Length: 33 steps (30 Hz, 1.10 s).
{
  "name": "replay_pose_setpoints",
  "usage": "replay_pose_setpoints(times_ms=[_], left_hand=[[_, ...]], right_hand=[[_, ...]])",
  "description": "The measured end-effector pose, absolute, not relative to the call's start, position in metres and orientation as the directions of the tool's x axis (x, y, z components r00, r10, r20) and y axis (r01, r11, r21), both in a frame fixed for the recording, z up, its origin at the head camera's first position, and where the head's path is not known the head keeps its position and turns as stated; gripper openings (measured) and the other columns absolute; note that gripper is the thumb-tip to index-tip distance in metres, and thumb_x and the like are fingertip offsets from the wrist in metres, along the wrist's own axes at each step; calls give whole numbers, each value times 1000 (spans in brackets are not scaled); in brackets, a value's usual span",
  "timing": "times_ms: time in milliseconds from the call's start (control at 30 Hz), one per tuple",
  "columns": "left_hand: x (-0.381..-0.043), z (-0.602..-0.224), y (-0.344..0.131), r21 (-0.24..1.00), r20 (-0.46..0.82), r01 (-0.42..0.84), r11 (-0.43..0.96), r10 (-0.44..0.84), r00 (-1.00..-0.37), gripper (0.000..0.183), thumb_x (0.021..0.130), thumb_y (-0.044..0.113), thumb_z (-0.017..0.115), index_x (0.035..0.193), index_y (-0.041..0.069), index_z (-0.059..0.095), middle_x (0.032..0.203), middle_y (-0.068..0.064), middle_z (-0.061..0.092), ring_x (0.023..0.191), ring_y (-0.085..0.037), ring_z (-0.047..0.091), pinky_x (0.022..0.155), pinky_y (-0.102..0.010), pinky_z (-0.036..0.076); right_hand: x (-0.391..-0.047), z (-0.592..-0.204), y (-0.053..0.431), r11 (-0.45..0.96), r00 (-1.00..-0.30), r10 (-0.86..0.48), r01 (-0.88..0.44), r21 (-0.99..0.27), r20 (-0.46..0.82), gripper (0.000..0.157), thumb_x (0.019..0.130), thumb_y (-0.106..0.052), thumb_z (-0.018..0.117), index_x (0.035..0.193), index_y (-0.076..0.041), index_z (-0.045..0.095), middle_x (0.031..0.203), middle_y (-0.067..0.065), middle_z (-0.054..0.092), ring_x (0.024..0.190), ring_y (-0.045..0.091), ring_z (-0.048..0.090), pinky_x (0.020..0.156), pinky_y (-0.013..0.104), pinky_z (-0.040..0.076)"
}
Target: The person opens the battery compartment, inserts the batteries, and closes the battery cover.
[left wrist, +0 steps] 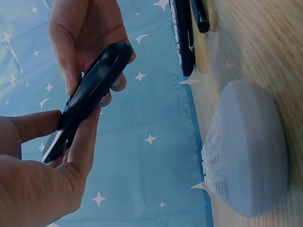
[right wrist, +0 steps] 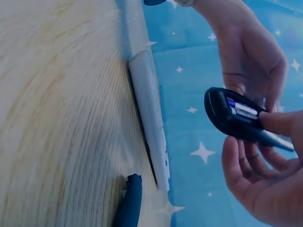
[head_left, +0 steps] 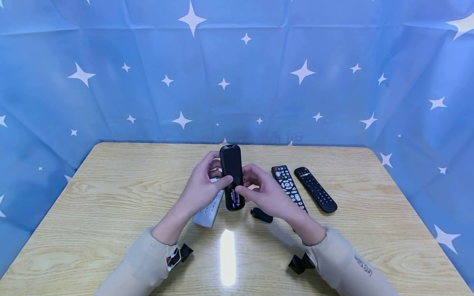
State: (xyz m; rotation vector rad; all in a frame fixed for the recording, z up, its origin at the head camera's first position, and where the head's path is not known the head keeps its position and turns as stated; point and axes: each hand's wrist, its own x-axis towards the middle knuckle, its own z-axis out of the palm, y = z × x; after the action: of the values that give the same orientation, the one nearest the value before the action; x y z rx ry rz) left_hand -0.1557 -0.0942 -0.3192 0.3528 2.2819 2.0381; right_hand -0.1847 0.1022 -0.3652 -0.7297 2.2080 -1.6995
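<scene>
Both hands hold a black remote control (head_left: pixel 231 164) above the table, its back turned up. Its lower end has an uncovered battery compartment, where batteries (right wrist: pixel 241 109) with blue and white wrappers show. My left hand (head_left: pixel 203 185) grips one long side, thumb across the back. On the other side, my right hand (head_left: pixel 266 190) pinches the lower part, thumb beside the batteries and fingers beneath. Below the right hand, a small black battery cover (head_left: pixel 261 215) lies on the table. A white remote control (head_left: pixel 207 213) lies under the left hand, partly hidden by it.
Right of the hands lie a black remote with white buttons (head_left: pixel 288 186), partly behind the right forearm, and another black remote (head_left: pixel 315 190). The wooden table (head_left: pixel 111 197) ends at a blue curtain (head_left: pixel 148 98) with white stars.
</scene>
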Motion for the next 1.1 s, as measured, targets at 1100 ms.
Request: replay_pose_setpoints(times_ms=[1100], left_hand=[[-173,-352,-98,985,120,141,100,191,-974,45,88,-1,65,127,17,51,102,-9,65,82,-25,63,76,-37,51]], right_hand=[[-189,-379,125,470,-793,-607,-411,-781,52,11,98,-27,56,106,-22,63,96,-4,64,89,9,59,69,36,51]])
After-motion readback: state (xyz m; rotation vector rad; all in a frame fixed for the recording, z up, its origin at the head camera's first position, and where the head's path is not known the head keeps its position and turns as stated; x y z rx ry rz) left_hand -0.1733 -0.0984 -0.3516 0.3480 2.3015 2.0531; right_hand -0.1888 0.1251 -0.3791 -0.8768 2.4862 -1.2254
